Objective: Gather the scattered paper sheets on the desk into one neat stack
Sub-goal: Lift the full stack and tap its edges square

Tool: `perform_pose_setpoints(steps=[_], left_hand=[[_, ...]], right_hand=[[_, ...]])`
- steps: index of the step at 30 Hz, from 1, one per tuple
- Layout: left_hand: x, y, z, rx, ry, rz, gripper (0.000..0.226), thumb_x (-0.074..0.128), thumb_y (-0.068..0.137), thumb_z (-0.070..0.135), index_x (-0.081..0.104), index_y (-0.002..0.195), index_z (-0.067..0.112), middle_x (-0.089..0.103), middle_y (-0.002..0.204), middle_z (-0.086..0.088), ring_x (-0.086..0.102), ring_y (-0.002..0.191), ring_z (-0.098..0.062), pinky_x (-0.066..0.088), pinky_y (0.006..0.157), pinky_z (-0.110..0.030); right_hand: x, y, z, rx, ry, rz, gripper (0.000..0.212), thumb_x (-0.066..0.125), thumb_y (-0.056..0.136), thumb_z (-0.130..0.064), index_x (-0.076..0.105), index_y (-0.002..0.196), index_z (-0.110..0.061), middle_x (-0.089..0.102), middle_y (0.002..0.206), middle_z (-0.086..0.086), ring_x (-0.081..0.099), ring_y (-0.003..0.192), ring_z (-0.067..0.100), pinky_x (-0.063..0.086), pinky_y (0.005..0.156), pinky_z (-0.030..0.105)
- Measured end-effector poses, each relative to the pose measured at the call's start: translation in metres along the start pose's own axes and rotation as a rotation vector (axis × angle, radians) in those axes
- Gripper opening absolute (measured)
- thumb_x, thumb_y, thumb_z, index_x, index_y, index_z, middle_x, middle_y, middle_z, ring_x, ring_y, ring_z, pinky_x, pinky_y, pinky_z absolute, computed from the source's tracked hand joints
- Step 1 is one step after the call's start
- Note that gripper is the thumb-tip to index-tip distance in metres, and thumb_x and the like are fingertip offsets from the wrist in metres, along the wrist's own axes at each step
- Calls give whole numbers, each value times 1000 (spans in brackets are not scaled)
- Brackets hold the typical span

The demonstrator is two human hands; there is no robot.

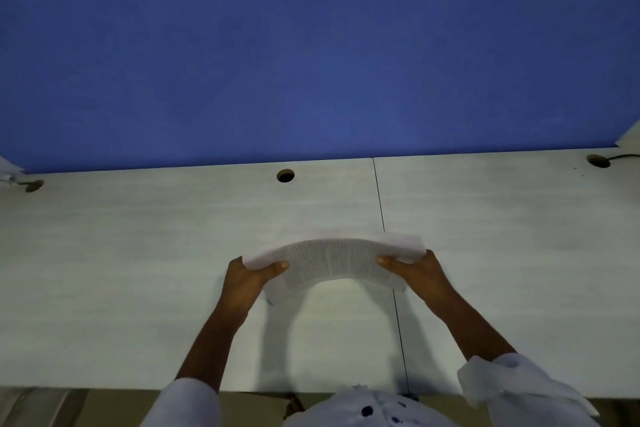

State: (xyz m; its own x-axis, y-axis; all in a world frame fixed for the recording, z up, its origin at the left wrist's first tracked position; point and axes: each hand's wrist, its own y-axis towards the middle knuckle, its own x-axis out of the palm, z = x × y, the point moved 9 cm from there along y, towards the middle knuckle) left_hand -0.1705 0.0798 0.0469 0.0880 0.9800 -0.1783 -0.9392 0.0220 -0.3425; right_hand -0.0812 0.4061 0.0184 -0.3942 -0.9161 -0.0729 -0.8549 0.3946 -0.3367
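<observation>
A bundle of printed paper sheets [334,262] is held above the pale desk [138,270], bowed upward in the middle. My left hand [247,282] grips its left end, thumb on top. My right hand [417,274] grips its right end the same way. A few sheet edges stick out unevenly at both ends. The bundle casts an arched shadow on the desk below it.
A blue partition [311,45] rises behind the desk. Three cable holes sit along the back edge, one in the centre [285,176], one at the left [33,185], one at the right [598,160] with a cable. A seam [381,208] splits the desktop.
</observation>
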Motion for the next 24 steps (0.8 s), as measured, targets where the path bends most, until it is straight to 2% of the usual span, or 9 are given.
perform_pose_setpoints(steps=[4, 8, 11, 13, 17, 20, 22, 24], left_hand=[[0, 2, 42, 189, 207, -161, 25, 82, 72, 8, 77, 93, 19, 77, 89, 3, 72, 86, -17, 55, 72, -24], [15, 11, 81, 281, 722, -264, 17, 78, 78, 21, 76, 92, 31, 72, 92, 17, 67, 85, -6, 53, 75, -24], [57, 8, 98, 440, 1089, -340, 16, 73, 78, 33, 72, 94, 30, 71, 94, 10, 62, 83, -10, 48, 68, -26], [93, 2, 98, 526, 1255, -390, 20, 69, 78, 38, 69, 95, 28, 72, 97, 4, 62, 84, -15, 42, 66, -26], [145, -2, 95, 589, 1373, -407, 34, 66, 82, 42, 67, 111, 24, 70, 108, 0, 63, 98, -20, 42, 72, -27], [155, -2, 101, 626, 1422, -382, 32, 62, 86, 45, 69, 106, 21, 70, 107, -1, 63, 99, -21, 38, 71, -28], [149, 0, 108, 625, 1378, -363, 31, 61, 86, 47, 70, 102, 23, 71, 104, -1, 63, 97, -21, 41, 72, -27], [132, 7, 118, 553, 1211, -336, 29, 67, 83, 47, 72, 99, 23, 73, 98, 0, 66, 92, -20, 47, 72, -29]], right_hand=[[1, 3, 0, -1, 13, -16, 42, 88, 66, -22, 71, 105, -23, 74, 103, 1, 70, 95, 16, 58, 85, 36], [3, 6, -2, -12, -6, -56, 43, 87, 68, -23, 72, 109, -21, 75, 104, 1, 70, 97, 17, 58, 87, 38], [2, 8, -2, -20, -9, -65, 42, 87, 68, -23, 72, 107, -23, 75, 104, 0, 70, 98, 18, 58, 87, 39], [2, 10, -1, -19, 1, -63, 39, 87, 69, -23, 72, 105, -24, 75, 103, 0, 70, 97, 17, 58, 87, 38], [4, 10, -1, -10, 44, -65, 29, 85, 71, -19, 72, 95, -26, 75, 99, 0, 71, 91, 14, 58, 76, 27], [1, 11, 2, -18, 58, -30, 25, 84, 73, -18, 72, 93, -25, 75, 97, -1, 70, 88, 10, 55, 67, 17], [-8, 13, 6, -28, 43, 64, 35, 83, 75, -23, 67, 106, -20, 71, 108, -2, 68, 93, 9, 52, 71, 15], [-24, 16, 20, 22, 45, 204, 62, 83, 74, -32, 53, 127, -18, 57, 123, -3, 59, 107, 12, 48, 84, 23]])
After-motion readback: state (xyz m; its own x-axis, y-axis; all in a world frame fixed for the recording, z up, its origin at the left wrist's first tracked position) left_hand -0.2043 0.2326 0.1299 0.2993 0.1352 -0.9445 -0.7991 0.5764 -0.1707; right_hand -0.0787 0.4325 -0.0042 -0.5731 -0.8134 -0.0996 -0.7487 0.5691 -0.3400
